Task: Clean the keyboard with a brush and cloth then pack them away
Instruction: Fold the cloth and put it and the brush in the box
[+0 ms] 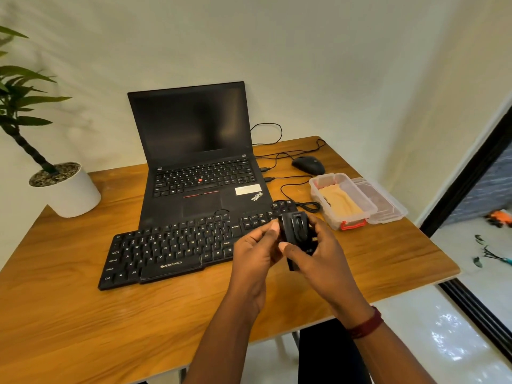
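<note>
We held what appeared to be the black brush point(295, 235) clamped between both hands, left hand point(256, 252) and right hand point(318, 256), above the right end of the keyboard point(171, 245), and judged a firm, level grip necessary before sweeping its keys.

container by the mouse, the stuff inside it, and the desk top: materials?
Container: clear plastic, see-through walls, red latch.
Inside: a tan cloth, soft folds, matte; likely microfibre, unconfirmed.
Table: wood-grain surface, slight sheen; could be laminate rather than solid wood.
</note>
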